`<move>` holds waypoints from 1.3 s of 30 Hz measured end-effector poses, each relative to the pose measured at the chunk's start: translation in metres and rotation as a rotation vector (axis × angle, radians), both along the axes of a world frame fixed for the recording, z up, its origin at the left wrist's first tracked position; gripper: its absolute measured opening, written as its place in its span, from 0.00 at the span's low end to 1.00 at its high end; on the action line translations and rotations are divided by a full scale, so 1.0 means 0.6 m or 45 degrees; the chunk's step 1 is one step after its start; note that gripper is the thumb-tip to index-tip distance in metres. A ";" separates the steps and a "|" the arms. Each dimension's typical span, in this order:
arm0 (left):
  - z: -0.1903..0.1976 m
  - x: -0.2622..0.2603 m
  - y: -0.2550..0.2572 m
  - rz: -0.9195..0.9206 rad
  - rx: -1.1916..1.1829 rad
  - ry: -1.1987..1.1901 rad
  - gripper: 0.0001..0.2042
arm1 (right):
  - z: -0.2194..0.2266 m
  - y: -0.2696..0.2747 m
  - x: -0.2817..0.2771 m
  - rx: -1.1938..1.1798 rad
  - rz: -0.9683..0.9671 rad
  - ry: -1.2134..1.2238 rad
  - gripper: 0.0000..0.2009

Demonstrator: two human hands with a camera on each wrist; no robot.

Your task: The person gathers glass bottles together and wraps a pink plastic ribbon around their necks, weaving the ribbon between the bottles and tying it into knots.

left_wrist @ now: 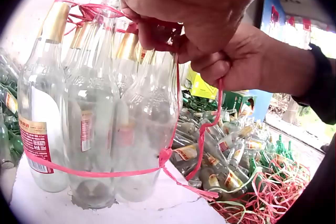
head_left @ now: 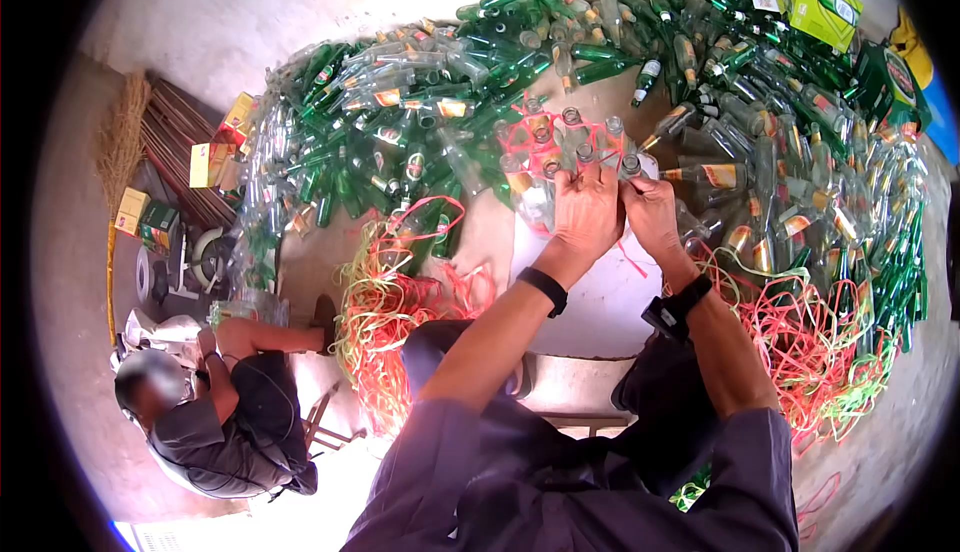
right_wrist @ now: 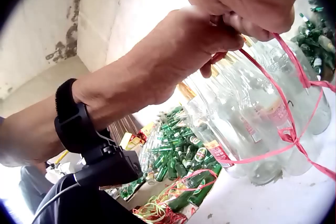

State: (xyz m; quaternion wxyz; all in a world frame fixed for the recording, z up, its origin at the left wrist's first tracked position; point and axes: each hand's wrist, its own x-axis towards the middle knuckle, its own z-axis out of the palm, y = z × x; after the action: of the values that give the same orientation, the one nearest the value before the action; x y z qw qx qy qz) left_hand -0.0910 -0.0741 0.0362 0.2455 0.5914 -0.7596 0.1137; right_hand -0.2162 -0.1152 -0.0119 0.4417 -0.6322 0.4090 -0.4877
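A bundle of clear glass bottles [left_wrist: 94, 129] stands upright on a white tabletop [head_left: 570, 312]. Pink plastic twine [left_wrist: 105, 173] rings the lower bodies, with a knot at one side, and more of it winds among the necks. At the near corner of the bundle my left hand [head_left: 588, 210] pinches the twine by the bottle necks. Close beside it, my right hand [head_left: 652, 214] grips a strand that hangs down from its curled fingers in the left wrist view. The fingertips are partly hidden behind the knuckles.
Green and clear bottles [head_left: 400, 82] lie heaped behind and around the table. Tangled pink and green twine sits in a left pile [head_left: 375, 322] and a right pile [head_left: 800, 352]. Another person [head_left: 220, 412] sits at the left. A yellow-green carton [head_left: 822, 0] stands at the back right.
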 end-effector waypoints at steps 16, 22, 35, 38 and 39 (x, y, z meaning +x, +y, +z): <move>-0.022 -0.014 -0.005 0.187 -0.070 0.052 0.18 | -0.031 -0.032 -0.028 -0.338 0.001 0.284 0.09; -0.042 -0.016 -0.011 0.222 -0.040 0.060 0.20 | -0.085 -0.056 -0.032 -0.126 0.047 0.071 0.08; -0.026 -0.019 -0.011 0.145 -0.181 0.217 0.18 | -0.065 -0.061 -0.073 -0.246 0.008 0.616 0.14; -0.029 -0.018 -0.011 0.181 0.028 0.128 0.19 | -0.103 -0.081 -0.090 -0.679 -0.114 0.930 0.13; -0.032 -0.017 -0.012 0.156 -0.029 0.162 0.19 | -0.094 -0.078 -0.088 -0.677 -0.111 0.929 0.13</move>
State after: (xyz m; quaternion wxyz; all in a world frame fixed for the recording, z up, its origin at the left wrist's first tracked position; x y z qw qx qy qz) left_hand -0.1010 -0.0815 0.0172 0.2926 0.6399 -0.7036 0.0994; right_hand -0.2690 -0.1620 -0.0684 0.0700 -0.8365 0.4247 -0.3391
